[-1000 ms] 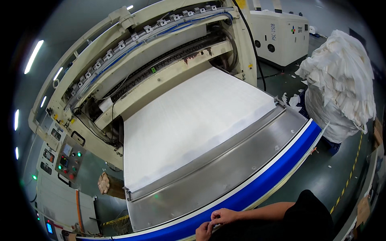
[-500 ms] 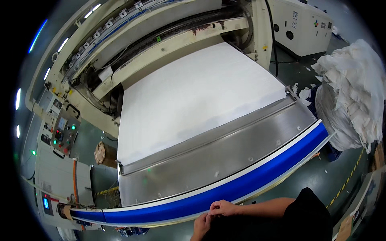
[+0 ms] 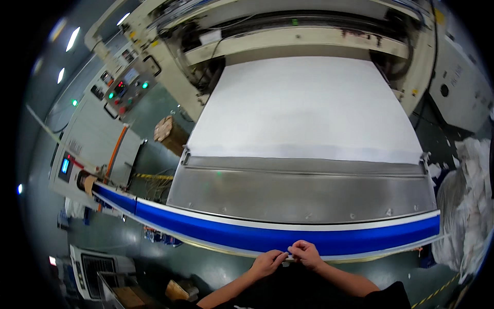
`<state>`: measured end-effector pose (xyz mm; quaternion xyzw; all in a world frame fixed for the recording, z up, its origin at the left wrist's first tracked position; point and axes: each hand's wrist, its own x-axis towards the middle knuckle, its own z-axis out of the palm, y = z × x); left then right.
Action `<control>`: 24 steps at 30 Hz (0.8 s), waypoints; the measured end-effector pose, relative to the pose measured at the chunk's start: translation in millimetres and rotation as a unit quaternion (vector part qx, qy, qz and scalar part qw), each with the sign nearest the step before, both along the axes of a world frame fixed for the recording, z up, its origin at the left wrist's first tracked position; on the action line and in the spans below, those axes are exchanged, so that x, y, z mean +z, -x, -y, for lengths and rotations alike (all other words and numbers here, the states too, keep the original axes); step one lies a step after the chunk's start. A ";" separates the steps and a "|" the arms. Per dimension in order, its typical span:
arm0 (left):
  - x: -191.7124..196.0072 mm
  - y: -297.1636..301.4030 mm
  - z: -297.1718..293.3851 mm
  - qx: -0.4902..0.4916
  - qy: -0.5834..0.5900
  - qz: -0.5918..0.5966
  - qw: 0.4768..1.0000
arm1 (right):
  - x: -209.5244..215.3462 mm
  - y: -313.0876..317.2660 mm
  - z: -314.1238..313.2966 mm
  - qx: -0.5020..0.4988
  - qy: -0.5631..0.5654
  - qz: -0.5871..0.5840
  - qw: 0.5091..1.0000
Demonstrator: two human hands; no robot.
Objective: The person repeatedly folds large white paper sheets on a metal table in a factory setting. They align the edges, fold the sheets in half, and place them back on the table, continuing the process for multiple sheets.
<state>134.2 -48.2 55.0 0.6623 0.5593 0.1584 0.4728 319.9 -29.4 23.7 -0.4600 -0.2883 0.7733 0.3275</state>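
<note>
My left hand (image 3: 267,263) and my right hand (image 3: 305,254) meet in front of my body, at the near edge of a blue conveyor belt (image 3: 247,233). Both have thumb and fingers pinched together, the fingertips almost touching. Whatever may be between them is too small to make out. Beyond the belt lies a bare metal plate (image 3: 303,195). A wide white sheet (image 3: 314,110) comes out of the large cream machine (image 3: 309,38) and ends at that plate.
Left of the machine stands a control panel (image 3: 127,90) with lit buttons. A brown block-like bundle (image 3: 171,135) is on the floor beside it. White scrap material (image 3: 460,211) is heaped at the right. Behind my left arm stands a white appliance with a dark grille (image 3: 98,270).
My view has turned, so the machine looks more level and the left-hand cabinets sit further right. More of my left forearm shows. Both hands stay close together, still pinched.
</note>
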 end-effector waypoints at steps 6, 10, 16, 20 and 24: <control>-8.0 32.3 -23.4 0.010 0.003 0.028 1.000 | -6.5 7.7 -33.1 -0.072 0.022 0.019 0.997; -11.7 62.7 -48.3 0.000 -0.051 0.011 0.999 | -13.5 25.4 -59.7 -0.050 0.029 0.063 0.996; -14.2 132.0 -122.2 0.021 -0.061 -0.042 0.997 | -22.2 70.6 -126.1 0.053 -0.013 0.187 0.981; -40.6 196.3 -178.4 0.038 -0.159 -0.087 0.983 | -17.1 109.7 -175.3 0.107 -0.078 0.257 0.957; -82.8 242.7 -234.1 0.102 -0.172 -0.168 0.965 | -14.6 142.4 -226.6 0.201 -0.172 0.373 0.889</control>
